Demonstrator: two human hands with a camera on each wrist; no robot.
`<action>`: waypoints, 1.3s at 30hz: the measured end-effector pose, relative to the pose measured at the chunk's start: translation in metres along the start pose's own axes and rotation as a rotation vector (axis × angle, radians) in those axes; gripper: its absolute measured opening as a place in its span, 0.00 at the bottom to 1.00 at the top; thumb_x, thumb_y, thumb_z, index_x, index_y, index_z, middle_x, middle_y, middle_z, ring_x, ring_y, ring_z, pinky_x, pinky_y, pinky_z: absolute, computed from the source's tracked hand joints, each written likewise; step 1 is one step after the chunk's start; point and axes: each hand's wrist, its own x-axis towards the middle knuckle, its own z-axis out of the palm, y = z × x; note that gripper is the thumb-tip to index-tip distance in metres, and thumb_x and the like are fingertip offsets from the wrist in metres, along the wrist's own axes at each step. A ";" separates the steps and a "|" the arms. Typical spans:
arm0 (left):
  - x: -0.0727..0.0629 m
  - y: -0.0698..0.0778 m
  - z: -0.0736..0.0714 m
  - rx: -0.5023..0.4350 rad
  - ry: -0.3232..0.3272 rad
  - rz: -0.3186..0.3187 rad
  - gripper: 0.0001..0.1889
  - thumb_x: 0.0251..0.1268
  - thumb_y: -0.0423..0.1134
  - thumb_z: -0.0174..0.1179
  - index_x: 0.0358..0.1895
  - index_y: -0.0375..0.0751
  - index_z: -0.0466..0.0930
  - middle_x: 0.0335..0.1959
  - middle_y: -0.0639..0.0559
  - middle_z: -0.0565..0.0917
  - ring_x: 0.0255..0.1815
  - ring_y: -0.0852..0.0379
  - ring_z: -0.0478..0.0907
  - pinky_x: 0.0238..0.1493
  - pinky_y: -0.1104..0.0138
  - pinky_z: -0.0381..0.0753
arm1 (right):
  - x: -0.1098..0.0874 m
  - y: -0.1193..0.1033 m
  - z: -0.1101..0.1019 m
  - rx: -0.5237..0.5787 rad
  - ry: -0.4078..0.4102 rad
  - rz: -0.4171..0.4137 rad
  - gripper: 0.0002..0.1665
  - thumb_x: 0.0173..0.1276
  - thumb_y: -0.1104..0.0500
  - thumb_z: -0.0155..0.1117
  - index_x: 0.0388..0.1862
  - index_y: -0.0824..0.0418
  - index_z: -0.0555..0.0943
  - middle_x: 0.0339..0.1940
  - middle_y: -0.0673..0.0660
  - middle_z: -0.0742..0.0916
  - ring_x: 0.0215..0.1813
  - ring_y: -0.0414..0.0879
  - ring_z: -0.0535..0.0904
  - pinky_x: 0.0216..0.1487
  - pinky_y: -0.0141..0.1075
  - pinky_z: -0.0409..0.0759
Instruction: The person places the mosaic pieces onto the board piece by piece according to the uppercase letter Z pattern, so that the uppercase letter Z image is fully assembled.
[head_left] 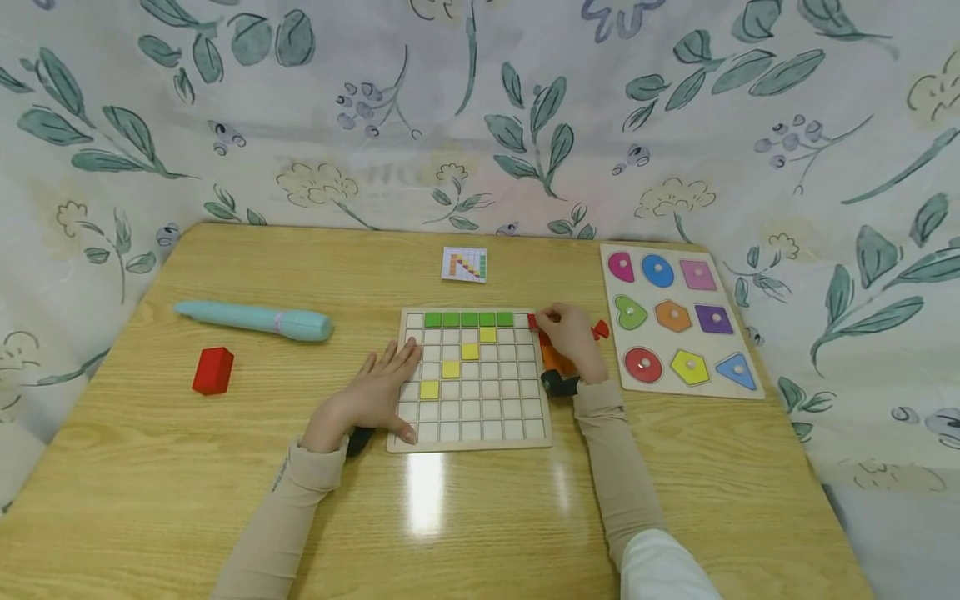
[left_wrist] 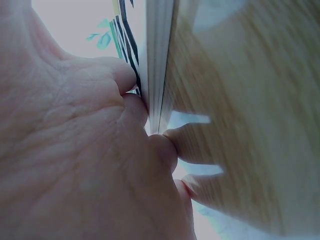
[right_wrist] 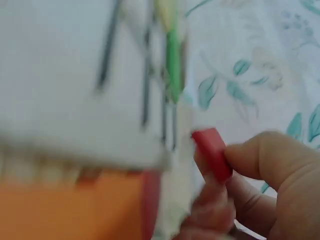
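Observation:
A wooden grid board point(head_left: 480, 432) lies on the table, with several green tiles point(head_left: 469, 319) along its top row and several yellow tiles point(head_left: 450, 369) in a diagonal. My left hand point(head_left: 371, 396) rests at the board's left edge, fingers spread and thumb on the lower-left corner. Near the upper-right corner, my right hand point(head_left: 573, 337) pinches a small red tile point(right_wrist: 213, 150) between thumb and fingers. Partly hidden beneath that hand and wrist are orange pieces point(head_left: 553, 360). Another red piece point(head_left: 601, 330) shows just right of the hand.
A small pattern card point(head_left: 464, 264) lies behind the board. To the right is a knobbed shape puzzle point(head_left: 705, 336). A light-blue pen-shaped object point(head_left: 258, 320) and a red block point(head_left: 213, 371) lie on the left. Patterned fabric point(head_left: 420, 108) hangs behind the table.

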 end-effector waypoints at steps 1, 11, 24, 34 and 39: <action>0.000 0.000 0.000 0.001 0.000 -0.001 0.73 0.32 0.57 0.77 0.78 0.36 0.34 0.80 0.40 0.33 0.79 0.35 0.26 0.74 0.37 0.30 | -0.001 -0.003 0.000 0.053 -0.030 0.020 0.15 0.72 0.56 0.57 0.43 0.66 0.83 0.35 0.64 0.87 0.31 0.48 0.77 0.32 0.30 0.73; 0.000 0.000 0.000 -0.001 0.005 0.001 0.73 0.31 0.57 0.77 0.78 0.35 0.34 0.80 0.39 0.33 0.79 0.34 0.27 0.74 0.37 0.30 | -0.006 -0.024 0.016 0.172 -0.233 0.141 0.13 0.71 0.58 0.55 0.41 0.67 0.80 0.25 0.56 0.86 0.21 0.38 0.79 0.26 0.28 0.79; 0.000 0.001 0.001 -0.013 0.006 -0.004 0.73 0.30 0.56 0.78 0.78 0.36 0.34 0.80 0.40 0.33 0.79 0.35 0.27 0.74 0.37 0.29 | -0.010 -0.033 0.027 -0.210 -0.139 -0.021 0.23 0.70 0.54 0.56 0.15 0.54 0.64 0.12 0.47 0.63 0.18 0.42 0.58 0.21 0.30 0.52; 0.001 0.001 0.002 -0.023 0.007 0.002 0.73 0.31 0.56 0.78 0.78 0.36 0.34 0.80 0.39 0.33 0.79 0.35 0.26 0.74 0.37 0.29 | -0.008 -0.002 -0.022 -0.080 -0.034 0.142 0.18 0.73 0.52 0.54 0.46 0.65 0.81 0.38 0.62 0.86 0.37 0.51 0.79 0.37 0.37 0.76; 0.001 -0.001 0.002 -0.024 0.014 0.011 0.73 0.31 0.56 0.78 0.78 0.35 0.34 0.80 0.39 0.33 0.79 0.34 0.26 0.74 0.36 0.29 | -0.018 0.027 -0.054 -0.169 0.147 0.279 0.17 0.71 0.58 0.57 0.50 0.69 0.80 0.47 0.67 0.85 0.48 0.60 0.81 0.48 0.48 0.79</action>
